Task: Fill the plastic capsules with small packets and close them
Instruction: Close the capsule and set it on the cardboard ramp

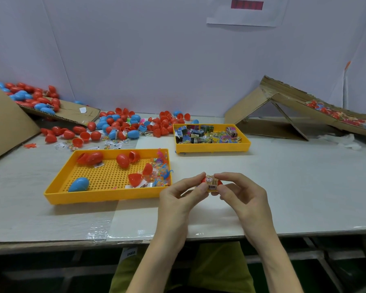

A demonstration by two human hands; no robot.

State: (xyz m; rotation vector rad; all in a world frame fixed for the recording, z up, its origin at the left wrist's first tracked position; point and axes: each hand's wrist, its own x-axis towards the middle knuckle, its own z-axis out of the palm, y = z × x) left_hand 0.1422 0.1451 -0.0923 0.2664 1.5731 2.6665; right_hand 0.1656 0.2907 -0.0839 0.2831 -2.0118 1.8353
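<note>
Above the table's near middle, my left hand (pixel 181 194) and my right hand (pixel 239 191) meet around a red capsule (pixel 219 183). A small printed packet (pixel 212 182) sits against the capsule between my fingertips. My left fingers pinch its left side, my right thumb and forefinger pinch its right side. A perforated yellow tray (pixel 57 187) to the left holds red capsule halves, one blue capsule (pixel 79 184) and clear packets of small toys (pixel 160 172). A second yellow tray (pixel 211 146) further back is full of printed packets.
Loose red and blue capsules (pixel 123 123) lie scattered at the back left, some on a cardboard sheet (pixel 72 112). A folded cardboard ramp (pixel 283 108) at the back right carries more capsules. The table edge (pixel 51 243) runs just below my wrists.
</note>
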